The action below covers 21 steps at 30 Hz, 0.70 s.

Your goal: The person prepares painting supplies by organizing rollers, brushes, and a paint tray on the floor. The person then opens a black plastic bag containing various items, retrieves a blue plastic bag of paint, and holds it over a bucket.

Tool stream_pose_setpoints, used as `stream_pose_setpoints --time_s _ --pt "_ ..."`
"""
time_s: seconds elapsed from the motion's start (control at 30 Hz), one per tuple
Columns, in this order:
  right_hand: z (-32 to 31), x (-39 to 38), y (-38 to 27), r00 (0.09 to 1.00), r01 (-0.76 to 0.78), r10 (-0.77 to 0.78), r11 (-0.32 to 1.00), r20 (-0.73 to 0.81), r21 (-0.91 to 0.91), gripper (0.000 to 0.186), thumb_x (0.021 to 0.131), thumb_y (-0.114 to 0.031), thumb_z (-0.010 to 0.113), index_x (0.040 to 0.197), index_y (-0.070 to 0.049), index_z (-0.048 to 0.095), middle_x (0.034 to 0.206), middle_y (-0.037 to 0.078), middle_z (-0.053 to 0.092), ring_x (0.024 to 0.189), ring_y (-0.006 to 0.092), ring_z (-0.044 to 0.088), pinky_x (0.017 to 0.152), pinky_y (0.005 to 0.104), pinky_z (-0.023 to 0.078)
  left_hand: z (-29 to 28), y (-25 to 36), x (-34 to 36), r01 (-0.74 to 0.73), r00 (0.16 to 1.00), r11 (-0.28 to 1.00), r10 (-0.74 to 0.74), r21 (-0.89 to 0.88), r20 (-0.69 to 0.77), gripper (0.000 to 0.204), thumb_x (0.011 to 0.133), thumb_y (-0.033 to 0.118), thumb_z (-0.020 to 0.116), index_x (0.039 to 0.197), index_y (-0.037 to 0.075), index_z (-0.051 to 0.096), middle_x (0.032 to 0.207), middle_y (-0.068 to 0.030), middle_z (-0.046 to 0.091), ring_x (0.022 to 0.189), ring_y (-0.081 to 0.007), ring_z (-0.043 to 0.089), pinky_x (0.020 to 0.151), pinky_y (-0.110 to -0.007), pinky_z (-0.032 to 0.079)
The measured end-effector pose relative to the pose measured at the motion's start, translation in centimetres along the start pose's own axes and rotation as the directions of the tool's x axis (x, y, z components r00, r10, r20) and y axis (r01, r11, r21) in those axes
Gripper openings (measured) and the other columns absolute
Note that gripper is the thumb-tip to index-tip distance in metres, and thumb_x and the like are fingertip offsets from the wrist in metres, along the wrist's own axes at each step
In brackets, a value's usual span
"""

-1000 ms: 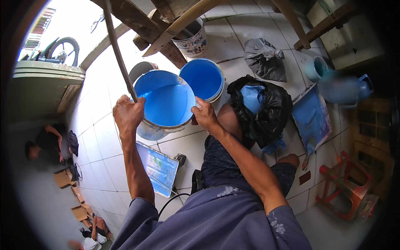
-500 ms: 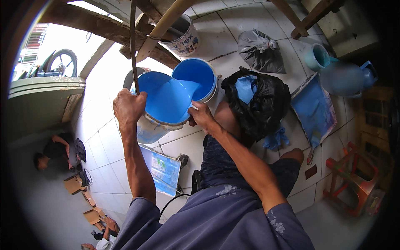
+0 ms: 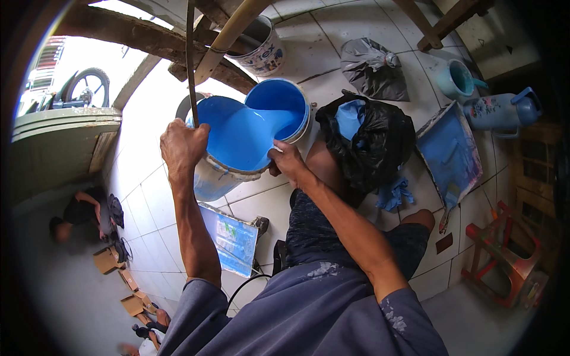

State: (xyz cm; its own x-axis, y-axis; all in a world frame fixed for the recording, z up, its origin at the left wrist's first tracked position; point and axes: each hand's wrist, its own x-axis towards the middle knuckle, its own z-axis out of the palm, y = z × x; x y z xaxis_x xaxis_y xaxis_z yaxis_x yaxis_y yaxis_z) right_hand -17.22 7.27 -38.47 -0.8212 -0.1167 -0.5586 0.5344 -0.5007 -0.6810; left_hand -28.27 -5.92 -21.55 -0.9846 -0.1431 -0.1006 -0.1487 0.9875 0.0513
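Note:
A whitish, paint-smeared bucket [image 3: 222, 183] is tilted to the right, and light blue paint [image 3: 237, 133] runs over its rim in a broad stream. The stream falls into a second bucket [image 3: 308, 113], coated blue inside. My left hand [image 3: 183, 148] is closed at the left rim of the tilted bucket. A thin dark strip [image 3: 190, 59] runs down to that hand; whether it is gripped too, I cannot tell. With thumb and fingers, my right hand [image 3: 287, 162] pinches the near right rim beside the stream.
Below the tilted bucket lies a blue-stained tray [image 3: 228, 240]. To the right are a black plastic bag [image 3: 386, 148], a blue glove [image 3: 395, 194], a paint tray [image 3: 448, 151] with a brush [image 3: 449, 204], a flask [image 3: 496, 111] and a red stool [image 3: 504, 255]. Wooden beams [image 3: 142, 41] cross overhead.
Both hands keep their places on the tilted bucket. Paint still flows over the rim, and the stream's shape has shifted slightly.

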Motion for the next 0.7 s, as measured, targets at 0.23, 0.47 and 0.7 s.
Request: stream_pose_setpoints --time_s 0.23,0.47,0.7 --pt "-0.5 0.3 0.5 1.0 -0.009 0.009 1.0 0.005 -0.002 0.04 0.087 -0.011 0.049 0.126 -0.003 0.053 0.065 0.005 0.057 0.048 0.0105 0.05 0.047 0.0253 0.044 0.5 0.3 0.1 0.002 1.0 0.999 -0.002 -0.041 0.002 0.038 0.066 0.032 0.065 0.077 -0.005 0.064 0.064 -0.0167 0.062 0.061 -0.0256 0.064 0.061 -0.038 0.052" --pt "-0.2 0.2 0.3 1.0 -0.027 0.027 0.999 -0.005 0.042 0.042 0.087 -0.012 0.05 0.128 -0.003 0.051 0.065 0.004 0.056 0.048 0.0102 0.05 0.047 0.0248 0.045 0.3 0.2 0.2 0.024 1.0 0.998 -0.023 -0.062 0.014 0.038 0.065 0.031 0.065 0.076 -0.006 0.064 0.063 -0.0171 0.062 0.06 -0.0257 0.063 0.061 -0.038 0.053" --pt "-0.1 0.0 0.4 1.0 0.004 -0.004 0.998 -0.014 0.064 0.048 0.086 -0.009 0.055 0.133 -0.004 0.047 0.065 0.003 0.056 0.049 0.0094 0.051 0.047 0.0243 0.045 1.1 -2.8 -0.2 0.039 0.999 0.996 -0.04 -0.077 -0.011 0.041 0.064 0.031 0.062 0.071 -0.008 0.061 0.068 -0.0236 0.061 0.066 -0.0329 0.063 0.067 -0.04 0.051"
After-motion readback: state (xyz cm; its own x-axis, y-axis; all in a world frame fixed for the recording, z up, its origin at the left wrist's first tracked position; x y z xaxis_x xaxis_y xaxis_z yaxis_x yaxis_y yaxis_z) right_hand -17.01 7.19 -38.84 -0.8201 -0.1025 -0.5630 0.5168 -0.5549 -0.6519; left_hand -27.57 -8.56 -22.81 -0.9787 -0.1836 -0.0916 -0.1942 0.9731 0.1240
